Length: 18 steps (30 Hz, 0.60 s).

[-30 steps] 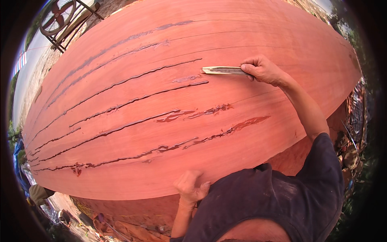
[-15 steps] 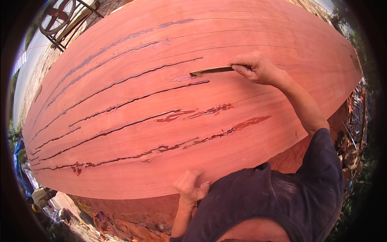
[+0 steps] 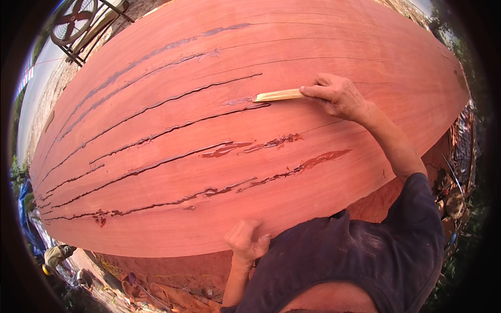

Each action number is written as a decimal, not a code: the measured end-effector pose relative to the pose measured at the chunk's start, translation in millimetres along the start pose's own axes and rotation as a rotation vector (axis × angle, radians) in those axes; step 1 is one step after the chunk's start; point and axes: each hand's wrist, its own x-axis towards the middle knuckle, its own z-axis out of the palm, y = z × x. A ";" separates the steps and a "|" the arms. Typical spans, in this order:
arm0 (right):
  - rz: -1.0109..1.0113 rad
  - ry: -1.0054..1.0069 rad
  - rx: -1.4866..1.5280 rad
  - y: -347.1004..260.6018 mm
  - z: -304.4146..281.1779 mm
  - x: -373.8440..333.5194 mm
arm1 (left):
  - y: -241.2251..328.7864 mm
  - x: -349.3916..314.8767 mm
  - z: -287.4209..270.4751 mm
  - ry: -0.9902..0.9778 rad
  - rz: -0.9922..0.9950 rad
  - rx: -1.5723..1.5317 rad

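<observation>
Stick (image 3: 277, 95): a thin, flat, pale wooden strip, lying almost flat against the upper middle of the hull (image 3: 156, 219), its free tip at the end of 1 dark filled seam (image 3: 172, 98). It looks light and stiff along its length, though thin enough to snap if levered hard; the wet filler at the tip would probably make that end slippery, so the dry rear end is the place to grip. Right hand (image 3: 339, 96): fingers curled and closed on the rear end of the stick, thumb side toward the hull, arm stretched out across the planking. Left hand (image 3: 246, 241): loosely curled, fingers bent against the lower edge of the hull, holding nothing that I can see; whether it bears weight I cannot tell. Hull: reddish, smooth, rounded, crossed by about 6 long dark seams, several with glossy red filler smeared along them. A fan (image 3: 73, 21) in a metal frame stands at upper left beyond the hull.
</observation>
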 end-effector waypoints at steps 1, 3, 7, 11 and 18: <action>0.024 -0.003 0.017 0.4 0.2 -2.4 | -0.1 -0.1 0.0 -0.001 -0.003 0.000; 0.065 -0.017 0.043 1.0 -0.8 -5.9 | -0.5 -0.4 -0.3 -0.003 -0.004 0.000; 0.123 -0.051 0.019 0.0 -10.2 -14.8 | -1.5 -0.7 -0.9 -0.005 0.013 0.006; 0.117 -0.019 0.006 -2.2 -22.5 -22.4 | -2.2 -0.6 -0.4 0.015 0.027 -0.004; 0.130 0.109 0.165 -10.8 -27.0 -23.5 | -2.2 -0.6 0.7 0.003 0.032 0.000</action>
